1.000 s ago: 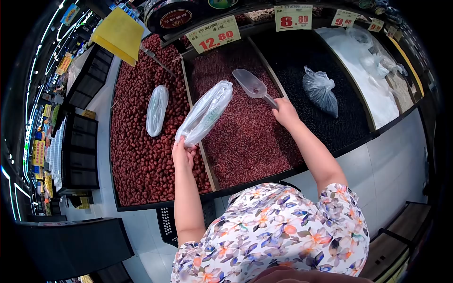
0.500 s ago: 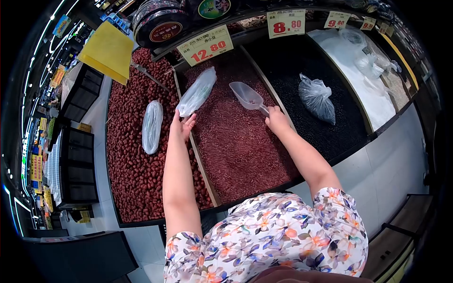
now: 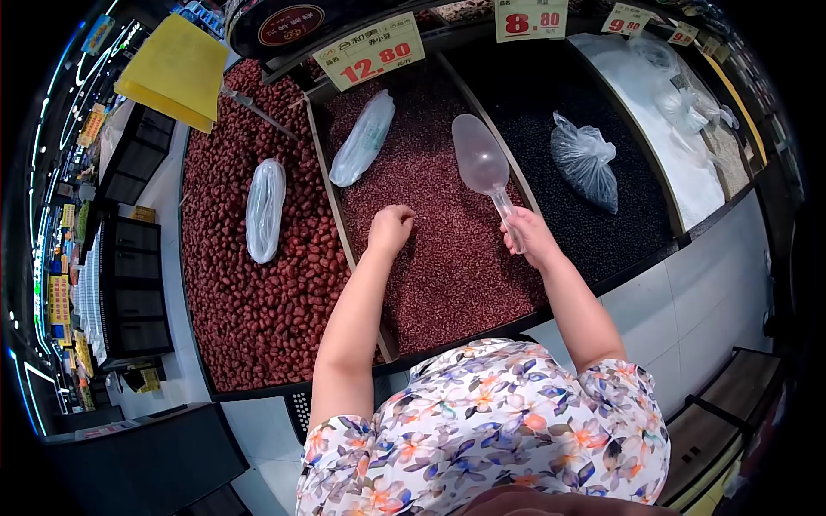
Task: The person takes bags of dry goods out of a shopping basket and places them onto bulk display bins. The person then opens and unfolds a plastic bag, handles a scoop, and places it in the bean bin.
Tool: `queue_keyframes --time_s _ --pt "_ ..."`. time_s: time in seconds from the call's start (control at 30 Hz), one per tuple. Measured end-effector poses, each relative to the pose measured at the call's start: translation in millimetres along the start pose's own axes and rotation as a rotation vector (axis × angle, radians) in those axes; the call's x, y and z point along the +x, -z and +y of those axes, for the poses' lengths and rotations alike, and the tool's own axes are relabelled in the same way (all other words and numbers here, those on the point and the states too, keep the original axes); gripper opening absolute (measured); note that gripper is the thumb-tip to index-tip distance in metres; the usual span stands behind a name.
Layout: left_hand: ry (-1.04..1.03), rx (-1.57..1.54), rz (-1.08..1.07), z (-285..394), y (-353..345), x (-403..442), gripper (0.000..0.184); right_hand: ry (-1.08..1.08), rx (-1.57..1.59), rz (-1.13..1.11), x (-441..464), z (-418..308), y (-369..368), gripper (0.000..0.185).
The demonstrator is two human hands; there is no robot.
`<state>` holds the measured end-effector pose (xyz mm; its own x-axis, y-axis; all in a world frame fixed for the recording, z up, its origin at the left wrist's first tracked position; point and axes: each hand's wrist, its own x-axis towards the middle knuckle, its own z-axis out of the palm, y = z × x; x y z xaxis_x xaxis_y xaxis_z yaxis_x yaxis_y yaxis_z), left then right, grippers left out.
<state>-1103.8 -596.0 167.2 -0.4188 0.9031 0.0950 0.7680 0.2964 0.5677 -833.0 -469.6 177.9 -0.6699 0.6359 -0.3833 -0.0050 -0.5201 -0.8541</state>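
Observation:
In my right hand (image 3: 535,238) is the handle of a clear plastic scoop (image 3: 480,157), its bowl pointing away from me above the small red beans (image 3: 456,284). I make out no beans in the bowl. My left hand (image 3: 392,229) hovers at or just over the beans' surface, left of the scoop, its fingers curled together; what they hold, if anything, is hidden. Beyond it a roll of plastic bags (image 3: 362,139) lies on the beans, against the left divider. A second roll of bags (image 3: 265,211) rests on the dried red dates (image 3: 284,310) in the left bin.
Wooden dividers separate the bins. Black beans (image 3: 551,103) fill the bin to the right, with a tied clear bag (image 3: 585,163) on top. White grains (image 3: 641,129) lie farther right. A price sign (image 3: 370,52) and a yellow card (image 3: 172,73) stand at the back.
My left hand has left the bag roll and come right and nearer, its fingers now curled. My right hand has turned the scoop more upright; the few beans in it no longer show.

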Motion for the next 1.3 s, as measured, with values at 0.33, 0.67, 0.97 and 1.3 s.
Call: queue_keyframes --time_s 0.33,0.67,0.97,1.3 --pt "-0.172 0.309 -0.129 -11.4 -28.7 11.0 0.015 0.023 -0.098 0.017 -23.0 17.7 6.6 0.013" --pt "-0.268 0.389 -0.101 -17.7 -35.3 10.6 0.009 0.020 -0.105 0.035 -23.4 19.3 3.1 0.016" --pt "-0.171 0.359 -0.078 -16.8 -36.1 5.4 0.005 -0.005 -0.126 0.046 -22.3 24.3 -0.8 0.024" --pt "0.254 -0.340 0.208 -23.8 -9.2 -27.9 0.010 -0.057 -0.046 0.002 -16.7 27.1 1.4 0.018"
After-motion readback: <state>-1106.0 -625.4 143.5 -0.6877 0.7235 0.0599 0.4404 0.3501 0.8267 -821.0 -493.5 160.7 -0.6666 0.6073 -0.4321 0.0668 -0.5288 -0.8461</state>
